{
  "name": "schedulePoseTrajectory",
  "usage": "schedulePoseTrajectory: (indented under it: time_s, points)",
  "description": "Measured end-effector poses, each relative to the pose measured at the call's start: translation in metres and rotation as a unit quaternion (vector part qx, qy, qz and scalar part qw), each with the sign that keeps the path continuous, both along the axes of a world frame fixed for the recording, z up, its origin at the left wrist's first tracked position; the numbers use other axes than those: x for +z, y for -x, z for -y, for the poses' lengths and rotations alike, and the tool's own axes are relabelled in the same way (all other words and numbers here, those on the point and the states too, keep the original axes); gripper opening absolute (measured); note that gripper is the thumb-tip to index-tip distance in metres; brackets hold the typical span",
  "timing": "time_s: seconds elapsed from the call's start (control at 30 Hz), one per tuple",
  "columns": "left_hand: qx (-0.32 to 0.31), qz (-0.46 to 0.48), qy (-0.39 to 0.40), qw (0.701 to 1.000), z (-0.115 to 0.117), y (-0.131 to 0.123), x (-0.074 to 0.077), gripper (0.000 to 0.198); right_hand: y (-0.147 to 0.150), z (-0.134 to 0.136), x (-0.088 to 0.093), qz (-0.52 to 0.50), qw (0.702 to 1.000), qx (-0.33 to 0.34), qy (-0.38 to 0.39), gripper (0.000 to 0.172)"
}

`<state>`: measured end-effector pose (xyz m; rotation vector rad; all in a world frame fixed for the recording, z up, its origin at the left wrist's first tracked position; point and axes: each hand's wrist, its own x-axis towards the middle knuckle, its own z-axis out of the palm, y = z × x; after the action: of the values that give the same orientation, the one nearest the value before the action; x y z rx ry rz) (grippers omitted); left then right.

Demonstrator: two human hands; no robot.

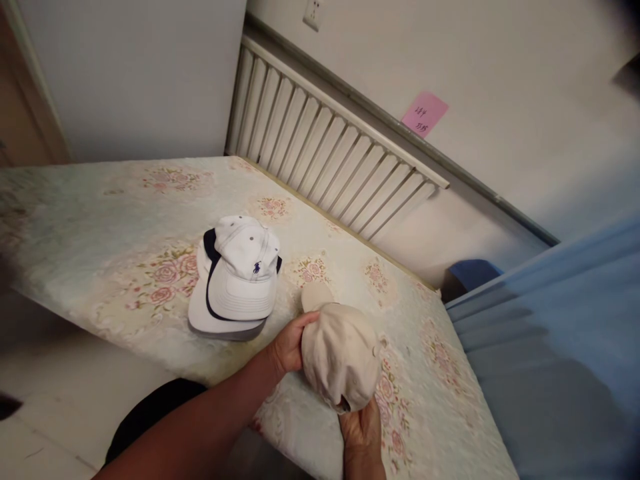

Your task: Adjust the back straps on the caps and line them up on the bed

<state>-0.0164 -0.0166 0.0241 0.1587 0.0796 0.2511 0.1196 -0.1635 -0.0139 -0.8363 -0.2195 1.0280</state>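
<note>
A beige cap (pixel 340 357) is held over the near corner of a floral mattress (pixel 110 220). My left hand (pixel 289 345) grips its left side, fingers curled round the edge. My right hand (pixel 361 427) holds it from underneath at the back, fingers hidden beneath the crown. The beige brim (pixel 316 295) points away from me. To the left, a stack of white caps (pixel 235 280) with navy trim and a small logo lies on the mattress, apart from both hands.
A slatted white headboard or radiator (pixel 330 147) runs along the mattress's far side below a wall with a pink sticky note (pixel 424 113) and a socket (pixel 313 13). Blue fabric (pixel 550 347) hangs at right. Pale floor (pixel 60 393) lies at left.
</note>
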Motion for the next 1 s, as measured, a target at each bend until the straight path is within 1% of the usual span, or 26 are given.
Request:
schedulePoseTrajectory:
  time_s: [0.1, 0.2, 0.33, 0.43, 0.53, 0.6, 0.7, 0.83, 0.87, 0.93, 0.97, 1.0]
  points:
    - [0.000, -0.003, 0.000, 1.000, -0.001, 0.000, -0.001, 0.044, 0.000, 0.000, -0.001, -0.035, 0.999, -0.019, 0.012, 0.039]
    - [0.002, 0.010, -0.007, 1.000, -0.003, -0.001, -0.003, 0.044, -0.003, 0.000, -0.004, -0.027, 0.999, -0.039, 0.015, 0.040]
    - [0.009, 0.029, -0.021, 0.999, -0.004, -0.001, -0.004, 0.045, -0.004, -0.001, -0.008, -0.010, 0.999, -0.040, 0.006, 0.040]
    - [0.020, 0.029, -0.032, 0.999, -0.005, -0.001, -0.002, 0.045, -0.001, -0.002, -0.003, 0.002, 0.999, -0.036, -0.011, 0.041]
    - [0.042, 0.031, -0.049, 0.997, -0.007, -0.003, 0.002, 0.044, 0.006, -0.004, 0.005, 0.003, 0.999, -0.033, -0.038, 0.041]
    - [0.058, 0.040, -0.063, 0.996, -0.008, -0.005, 0.005, 0.042, 0.008, -0.004, 0.007, 0.002, 0.998, -0.030, -0.050, 0.040]
    - [0.083, 0.046, -0.095, 0.991, -0.008, -0.008, 0.011, 0.039, 0.003, -0.001, -0.001, 0.010, 0.999, -0.015, -0.034, 0.034]
    - [0.148, 0.026, -0.144, 0.978, -0.005, -0.010, 0.021, 0.036, -0.010, 0.006, -0.021, -0.010, 1.000, -0.002, 0.013, 0.022]
    - [0.168, 0.020, -0.158, 0.973, -0.004, -0.010, 0.023, 0.036, -0.012, 0.007, -0.024, -0.018, 1.000, -0.002, 0.016, 0.022]
    - [0.196, 0.012, -0.196, 0.961, -0.001, -0.008, 0.027, 0.036, -0.012, 0.007, -0.027, -0.019, 1.000, 0.007, 0.008, 0.028]
    - [0.203, 0.008, -0.213, 0.956, 0.001, -0.008, 0.029, 0.035, -0.011, 0.007, -0.027, -0.012, 1.000, 0.016, 0.000, 0.032]
    - [0.201, 0.006, -0.211, 0.957, 0.003, -0.008, 0.029, 0.035, -0.010, 0.007, -0.026, -0.003, 1.000, 0.028, -0.007, 0.036]
